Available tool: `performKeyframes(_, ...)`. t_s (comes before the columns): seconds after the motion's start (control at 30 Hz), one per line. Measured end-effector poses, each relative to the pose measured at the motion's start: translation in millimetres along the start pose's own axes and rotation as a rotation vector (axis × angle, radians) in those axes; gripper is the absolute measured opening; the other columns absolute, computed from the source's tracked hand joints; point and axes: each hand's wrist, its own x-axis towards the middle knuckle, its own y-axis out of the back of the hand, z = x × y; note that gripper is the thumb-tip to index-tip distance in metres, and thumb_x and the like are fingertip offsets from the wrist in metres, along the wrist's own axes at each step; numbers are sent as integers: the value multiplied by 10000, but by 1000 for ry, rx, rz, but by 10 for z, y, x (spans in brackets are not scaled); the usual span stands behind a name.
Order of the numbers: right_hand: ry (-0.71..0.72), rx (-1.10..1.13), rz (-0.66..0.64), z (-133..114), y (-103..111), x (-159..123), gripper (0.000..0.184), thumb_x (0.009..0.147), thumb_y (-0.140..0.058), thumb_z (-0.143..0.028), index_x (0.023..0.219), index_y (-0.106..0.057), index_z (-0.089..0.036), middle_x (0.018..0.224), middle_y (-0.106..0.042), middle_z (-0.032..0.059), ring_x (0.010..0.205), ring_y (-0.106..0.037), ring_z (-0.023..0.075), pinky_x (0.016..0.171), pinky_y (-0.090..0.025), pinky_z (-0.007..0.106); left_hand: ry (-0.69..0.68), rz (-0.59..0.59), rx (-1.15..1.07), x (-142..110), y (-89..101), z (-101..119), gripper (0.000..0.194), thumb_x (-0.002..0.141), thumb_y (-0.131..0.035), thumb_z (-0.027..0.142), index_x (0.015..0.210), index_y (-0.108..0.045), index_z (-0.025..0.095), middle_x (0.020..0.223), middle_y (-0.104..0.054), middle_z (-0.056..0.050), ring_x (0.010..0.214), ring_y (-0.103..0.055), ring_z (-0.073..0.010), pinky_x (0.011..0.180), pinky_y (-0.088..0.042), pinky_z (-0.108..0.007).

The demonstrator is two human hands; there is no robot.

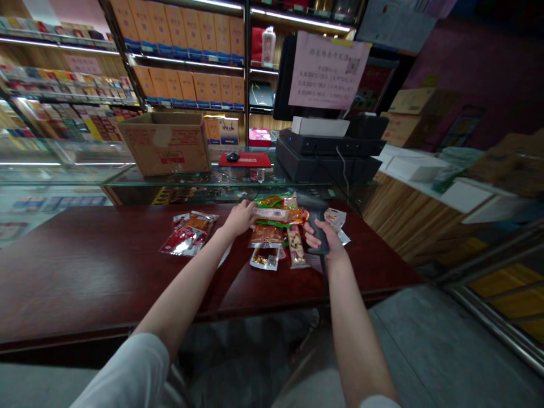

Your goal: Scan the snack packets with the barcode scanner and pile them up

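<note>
My right hand (325, 237) is wrapped round the handle of a dark barcode scanner (313, 205), its head tilted left over a pile of snacks. My left hand (242, 217) pinches the left end of a pale wrapped snack bar (272, 214), which lies across the top of the pile with a barcode showing. Beneath it are green and orange snack packets (268, 233). A second wrapped bar (296, 246) points toward me, beside a small dark-and-white packet (266, 259). Left of my left hand lie red snack packets (187, 235). A white packet (340, 221) is partly hidden behind the scanner.
The dark red wooden table (85, 272) meets a glass counter bearing an open cardboard box (170, 147), a mouse (232, 156) on a red pad and a black register (327, 161). A monitor with a paper sign (327, 71) stands above. Stocked shelves line the back.
</note>
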Motion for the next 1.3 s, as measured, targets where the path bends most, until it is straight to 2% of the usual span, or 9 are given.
performKeyframes(0.07, -8, 5, -2, 65, 33, -5, 331, 778, -673, -391, 726, -402, -209, 638, -443, -69, 365, -232, 16, 332, -273, 159, 0, -1, -49, 16, -66, -10, 480, 869, -568, 278, 1341, -536, 198, 1255, -502, -159, 1168, -537, -291, 992, -416, -430)
performKeyframes(0.2, -98, -19, -57, 138, 15, 6, 363, 791, -673, -434, 705, -401, -209, 552, -395, -84, 363, -276, 30, 353, -303, 165, 37, -18, -92, -29, -118, -41, 529, 832, -628, 346, 1349, -539, 273, 1204, -511, -127, 1158, -519, -331, 962, -420, -503)
performKeyframes(0.3, -116, -30, -79, 158, -35, 1, 361, 798, -667, -451, 712, -414, -209, 509, -369, -95, 354, -285, 38, 351, -303, 171, -54, 9, -212, -97, -82, -63, 597, 783, -679, 317, 1350, -518, 224, 1149, -517, -100, 1125, -536, -284, 981, -437, -436)
performKeyframes(0.43, -115, -33, -69, 187, -152, -22, 319, 805, -664, -409, 745, -424, -207, 556, -429, -87, 350, -293, 31, 345, -302, 171, -108, 111, -248, -297, 93, -173, 405, 810, -632, 319, 1187, -596, 176, 1088, -481, -75, 1024, -563, -223, 963, -471, -355)
performKeyframes(0.63, -129, -96, -39, 264, -598, 101, 277, 770, -688, -342, 862, -466, -204, 635, -523, -79, 359, -373, 31, 348, -338, 175, -7, 297, -52, -712, 416, -598, 351, 829, -588, 299, 1147, -594, 151, 1110, -460, -108, 1061, -529, -252, 997, -446, -377)
performKeyframes(0.8, -226, -195, -14, 397, -1029, 347, 285, 751, -699, -333, 866, -474, -201, 613, -538, -74, 360, -412, 43, 341, -356, 183, 115, 305, 6, -974, 484, -929, 324, 826, -575, 290, 1122, -608, 163, 1092, -520, -117, 1040, -550, -271, 959, -457, -397)
performKeyframes(0.93, -251, -198, -18, 527, -1207, 479, 282, 731, -710, -318, 856, -492, -189, 578, -529, -83, 348, -409, 41, 328, -364, 175, 212, 277, 72, -1121, 473, -1009, 356, 825, -585, 322, 1143, -617, 165, 1123, -558, -133, 1053, -567, -295, 938, -451, -408)
performKeyframes(1.2, -236, -155, -35, 595, -1206, 464, 345, 703, -738, -372, 828, -469, -196, 590, -517, -87, 350, -382, 31, 324, -351, 163, 308, 176, 177, -1229, 529, -957, 470, 876, -505, 379, 1286, -564, 156, 1221, -578, -153, 1147, -549, -317, 967, -424, -443)
performKeyframes(1.3, -212, -116, -48, 514, -1079, 414, 316, 729, -714, -356, 806, -450, -199, 605, -523, -80, 354, -374, 27, 331, -341, 160, 370, 185, 220, -1254, 572, -910, 526, 869, -504, 378, 1358, -522, 184, 1272, -564, -167, 1220, -504, -361, 1052, -333, -554)
